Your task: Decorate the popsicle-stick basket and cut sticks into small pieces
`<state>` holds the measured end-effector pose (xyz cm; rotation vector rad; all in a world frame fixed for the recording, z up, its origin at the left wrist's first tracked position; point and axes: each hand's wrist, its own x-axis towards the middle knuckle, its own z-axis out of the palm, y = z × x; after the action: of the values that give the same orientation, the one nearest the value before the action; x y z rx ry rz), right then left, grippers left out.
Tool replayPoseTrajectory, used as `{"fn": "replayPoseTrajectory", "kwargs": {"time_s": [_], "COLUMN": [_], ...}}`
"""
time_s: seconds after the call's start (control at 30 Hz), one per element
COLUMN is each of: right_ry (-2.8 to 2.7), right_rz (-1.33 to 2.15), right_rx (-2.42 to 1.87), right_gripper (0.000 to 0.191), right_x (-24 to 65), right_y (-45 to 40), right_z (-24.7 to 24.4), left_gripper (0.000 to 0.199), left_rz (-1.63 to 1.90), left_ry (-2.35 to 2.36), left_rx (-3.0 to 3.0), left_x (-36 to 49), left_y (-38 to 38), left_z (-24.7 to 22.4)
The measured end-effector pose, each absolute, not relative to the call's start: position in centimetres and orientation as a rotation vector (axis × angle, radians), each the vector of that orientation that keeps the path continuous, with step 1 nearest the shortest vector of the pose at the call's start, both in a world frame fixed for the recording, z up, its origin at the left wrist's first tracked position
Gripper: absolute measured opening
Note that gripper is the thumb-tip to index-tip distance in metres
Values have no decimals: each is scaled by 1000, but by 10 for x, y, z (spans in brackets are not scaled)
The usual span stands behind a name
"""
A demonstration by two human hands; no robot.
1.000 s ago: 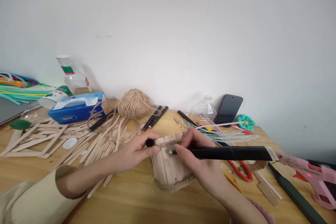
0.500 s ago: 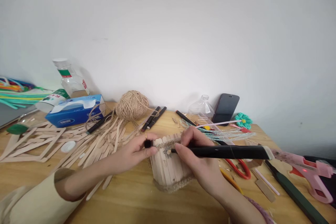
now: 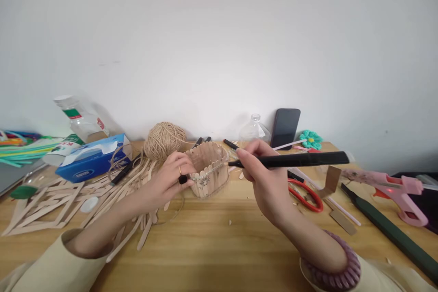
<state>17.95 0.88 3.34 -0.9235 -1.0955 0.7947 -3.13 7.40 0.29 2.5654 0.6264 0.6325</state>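
Observation:
A small basket of wooden craft sticks (image 3: 214, 181), with twine round its rim and a small dark drawing on its side, stands upright on the table. My left hand (image 3: 173, 175) grips its left rim, fingers partly hidden, and also keeps a black marker cap (image 3: 183, 179) by the thumb. Between the fingers of my right hand (image 3: 268, 182) is a black marker (image 3: 301, 159), its uncapped tip pointing left. That tip appears close to the basket's right rim; whether they touch, I cannot tell.
Behind are a twine ball (image 3: 164, 140), a phone (image 3: 285, 127) and a clear bottle top (image 3: 255, 130). Craft sticks (image 3: 44, 210) and a blue tissue box (image 3: 92, 157) lie left. On the right are red-handled scissors (image 3: 310, 200) and a pink glue gun (image 3: 400, 187).
The basket has turned from its side facing me to upright, opening visible, and sits farther back. My right hand has drawn the marker tip off the drawing. The view has shifted.

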Motion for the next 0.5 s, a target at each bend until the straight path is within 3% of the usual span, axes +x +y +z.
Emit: {"fn": "replayPoseTrajectory", "kwargs": {"time_s": [0.17,0.3,0.4,0.5], "right_ry": [-1183,-1269,-1326,-1431], "right_rz": [762,847,783,625], "right_rx": [-917,-876,-945,-1041], "right_gripper": [21,9,9,11], "right_x": [183,191,196,197], "right_y": [7,-5,-23,-45], "right_z": [36,34,32,27], "left_gripper": [15,22,11,22], "left_rz": [598,834,1108,951], "left_ry": [622,682,975,1193], "left_rx": [2742,2715,2459,2144], "left_x": [-24,-30,-36,-33], "left_y": [74,71,58,31], "left_z": [-1,4,13,16]}}
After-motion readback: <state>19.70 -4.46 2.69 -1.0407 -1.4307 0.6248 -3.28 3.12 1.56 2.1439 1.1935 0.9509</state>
